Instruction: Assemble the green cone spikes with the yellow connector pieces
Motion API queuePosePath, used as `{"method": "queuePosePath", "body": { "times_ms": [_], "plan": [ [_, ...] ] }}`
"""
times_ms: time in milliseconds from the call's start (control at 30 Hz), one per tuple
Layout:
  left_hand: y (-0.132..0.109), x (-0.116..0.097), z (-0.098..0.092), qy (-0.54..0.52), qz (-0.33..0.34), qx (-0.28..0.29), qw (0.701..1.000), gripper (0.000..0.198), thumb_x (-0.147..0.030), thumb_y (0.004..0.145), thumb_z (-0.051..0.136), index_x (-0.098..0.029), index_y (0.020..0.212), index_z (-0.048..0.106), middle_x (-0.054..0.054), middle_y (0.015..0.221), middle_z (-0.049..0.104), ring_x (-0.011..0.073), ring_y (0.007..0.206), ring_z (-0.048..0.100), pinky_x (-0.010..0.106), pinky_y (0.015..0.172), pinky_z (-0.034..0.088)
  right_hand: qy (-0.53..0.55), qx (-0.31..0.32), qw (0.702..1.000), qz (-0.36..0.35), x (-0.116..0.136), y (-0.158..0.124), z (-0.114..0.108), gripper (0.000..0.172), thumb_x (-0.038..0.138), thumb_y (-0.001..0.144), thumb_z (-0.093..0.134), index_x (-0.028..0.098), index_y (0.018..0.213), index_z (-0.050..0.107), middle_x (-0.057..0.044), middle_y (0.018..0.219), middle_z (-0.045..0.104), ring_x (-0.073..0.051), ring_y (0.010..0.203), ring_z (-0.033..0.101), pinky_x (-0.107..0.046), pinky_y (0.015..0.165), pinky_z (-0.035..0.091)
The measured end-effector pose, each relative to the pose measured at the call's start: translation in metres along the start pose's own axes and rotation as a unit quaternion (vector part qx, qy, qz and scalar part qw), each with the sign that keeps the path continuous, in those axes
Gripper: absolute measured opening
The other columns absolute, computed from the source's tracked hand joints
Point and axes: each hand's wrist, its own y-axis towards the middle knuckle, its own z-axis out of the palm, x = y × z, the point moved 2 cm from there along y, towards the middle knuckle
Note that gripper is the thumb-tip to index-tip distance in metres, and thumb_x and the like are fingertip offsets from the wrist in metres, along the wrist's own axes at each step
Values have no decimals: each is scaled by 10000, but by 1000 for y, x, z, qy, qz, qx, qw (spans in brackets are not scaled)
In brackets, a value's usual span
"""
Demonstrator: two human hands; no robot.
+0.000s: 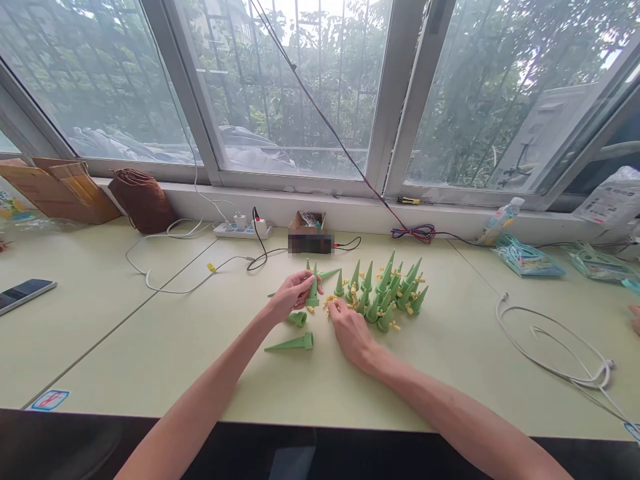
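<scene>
My left hand point(295, 293) is closed on a green cone point(313, 293), held point up above the table. Just to its right, my right hand point(345, 322) has its fingers bent down at a small heap of yellow pieces point(331, 302); whether it pinches one is hidden. Several green cones point(385, 287) stand upright in a cluster right of my hands, many with yellow pieces at their bases. Nearer the front edge, a loose green cone point(293, 343) lies on its side, with another cone point(299, 319) above it, partly behind my left wrist.
A power strip point(242, 231), a small open box point(307, 221) and a brown bag point(141, 200) stand along the back. A phone point(25, 293) lies at left. White cable point(555, 340), bagged items point(530, 257) and a bottle point(501, 220) are at right. Another person's fingers point(636, 320) show at the right edge.
</scene>
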Motion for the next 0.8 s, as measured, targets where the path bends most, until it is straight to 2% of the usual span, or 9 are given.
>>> {"method": "queuePosePath", "body": {
  "times_ms": [167,400,700,800],
  "plan": [
    [0,1,3,1,-8,13,1000,430,-550,819,642,-151,965,578,24,780,602,13,428,211,162,368,155,8,-3,1000,15,1,1,0,300,-59,891,462,138,1101,547,-118,1074,607,-156,701,664,-222,556,448],
    [0,3,5,13,3,8,1000,441,-576,832,617,-155,954,569,1,748,540,19,445,207,160,376,146,32,-30,999,15,-1,-2,4,117,102,988,456,151,1004,561,-100,1054,584,-128,650,632,-218,540,422],
    [-2,3,8,48,-2,-8,999,437,-595,833,595,-164,903,570,1,737,546,27,433,214,180,390,141,100,-26,994,33,-5,-8,0,128,100,966,467,162,945,577,-84,986,558,-130,635,602,-232,561,400],
    [-1,5,9,45,-3,-8,999,426,-591,826,604,-171,889,572,-5,730,560,28,426,215,185,392,140,110,-42,993,27,-6,-9,3,128,106,966,463,160,939,576,-86,976,575,-147,663,609,-234,561,386]
  ]
}}
